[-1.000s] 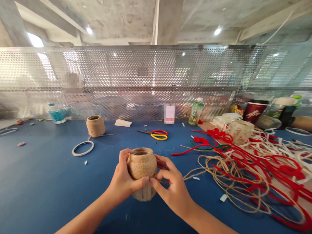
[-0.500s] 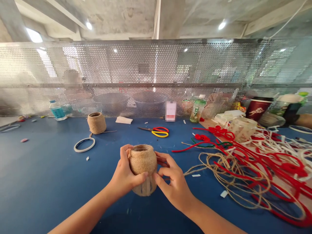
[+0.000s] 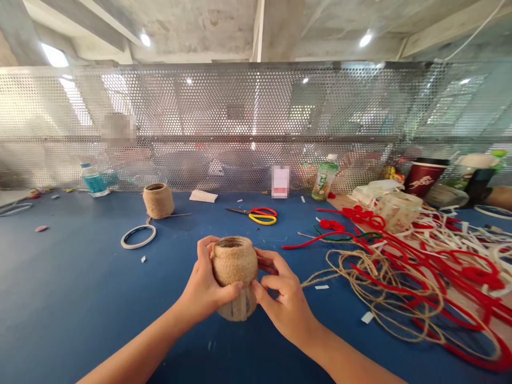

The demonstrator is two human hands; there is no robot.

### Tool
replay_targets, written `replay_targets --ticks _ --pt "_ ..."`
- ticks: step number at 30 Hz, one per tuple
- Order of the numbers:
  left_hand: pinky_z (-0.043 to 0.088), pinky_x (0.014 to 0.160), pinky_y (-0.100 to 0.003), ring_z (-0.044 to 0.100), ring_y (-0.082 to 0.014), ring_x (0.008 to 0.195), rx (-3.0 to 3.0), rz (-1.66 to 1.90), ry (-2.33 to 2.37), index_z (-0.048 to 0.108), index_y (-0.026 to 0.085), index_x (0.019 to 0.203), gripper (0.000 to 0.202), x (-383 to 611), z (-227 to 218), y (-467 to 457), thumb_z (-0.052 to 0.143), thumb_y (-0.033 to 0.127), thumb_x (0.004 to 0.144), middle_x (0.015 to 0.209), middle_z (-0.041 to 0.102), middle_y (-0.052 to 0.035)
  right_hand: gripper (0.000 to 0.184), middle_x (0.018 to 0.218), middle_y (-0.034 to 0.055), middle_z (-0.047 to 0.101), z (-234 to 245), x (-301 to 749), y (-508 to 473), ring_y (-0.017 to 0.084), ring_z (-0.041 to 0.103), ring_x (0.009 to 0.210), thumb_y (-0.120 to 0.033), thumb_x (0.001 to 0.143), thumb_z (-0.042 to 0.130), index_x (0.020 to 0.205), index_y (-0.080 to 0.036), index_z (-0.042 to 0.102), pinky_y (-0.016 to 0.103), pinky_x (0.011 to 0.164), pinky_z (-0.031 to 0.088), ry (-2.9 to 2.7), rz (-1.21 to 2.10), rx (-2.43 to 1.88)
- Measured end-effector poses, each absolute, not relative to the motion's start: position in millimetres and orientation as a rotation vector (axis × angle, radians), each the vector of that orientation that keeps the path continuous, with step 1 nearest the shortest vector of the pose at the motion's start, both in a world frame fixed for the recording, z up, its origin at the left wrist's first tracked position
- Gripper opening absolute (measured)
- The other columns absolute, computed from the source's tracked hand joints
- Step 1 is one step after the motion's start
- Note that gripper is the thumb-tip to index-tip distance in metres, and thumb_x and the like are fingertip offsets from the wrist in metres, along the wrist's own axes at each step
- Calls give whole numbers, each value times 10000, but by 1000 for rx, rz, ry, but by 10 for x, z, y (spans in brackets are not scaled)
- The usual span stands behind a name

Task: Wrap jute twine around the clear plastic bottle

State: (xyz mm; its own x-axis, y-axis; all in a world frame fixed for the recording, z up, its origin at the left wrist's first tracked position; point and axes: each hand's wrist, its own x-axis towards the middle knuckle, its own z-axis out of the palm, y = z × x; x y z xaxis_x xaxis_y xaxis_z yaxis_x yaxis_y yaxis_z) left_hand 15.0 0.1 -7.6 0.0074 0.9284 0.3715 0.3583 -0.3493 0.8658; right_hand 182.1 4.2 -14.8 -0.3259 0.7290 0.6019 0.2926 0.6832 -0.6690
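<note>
Evidently mid-winding: jar (image 3: pixel 237 305) toward near edge of bench (image 3: pixel 100 314), twine (image 3: pixel 235 262) round upper part only. Left grip (image 3: pixel 205 285) holds jar; right grip (image 3: pixel 285 296) narrow at twine's lower edge, pinch unclear. Next turn likely calls for taut strand, steady jar.

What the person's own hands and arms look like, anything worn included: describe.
The left hand and right hand are bare: no gloves, rings, watch or bracelet show. Both forearms are bare too, with no sleeve in view and no clear markings.
</note>
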Motion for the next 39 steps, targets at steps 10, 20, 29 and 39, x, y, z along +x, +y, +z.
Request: replay_targets --ticks 10,20,29,39 --pt "408 844 -388 522 -195 920 1665 1329 1280 235 234 1091 663 152 -61 -11 645 276 572 1008 500 -32 300 1156 99 514 -141 1819 36 201 562 1041 -167 801 530 502 -141 527 370 925 483 -1909 538 -819" --pt "413 874 -414 511 -221 985 1649 1467 1325 263 233 1085 785 215 -88 -36 750 293 472 1060 433 -44 280 1131 103 506 -168 1811 31 196 559 1027 -189 803 554 527 -141 553 368 914 493 -1909 512 -804" --pt "426 844 -409 513 -211 945 1686 1523 1373 273 231 1094 770 202 -88 -18 739 317 486 1016 434 -37 250 1100 96 498 -150 1827 10 193 558 1010 -154 791 533 542 -147 506 354 892 492 -1930 504 -801" --pt "423 803 -403 519 -195 862 1692 1490 1388 261 227 1112 765 140 -125 31 708 334 500 950 449 -23 244 1109 84 495 -148 1835 9 187 562 1010 -116 744 562 516 -140 478 334 885 492 -1951 499 -777"
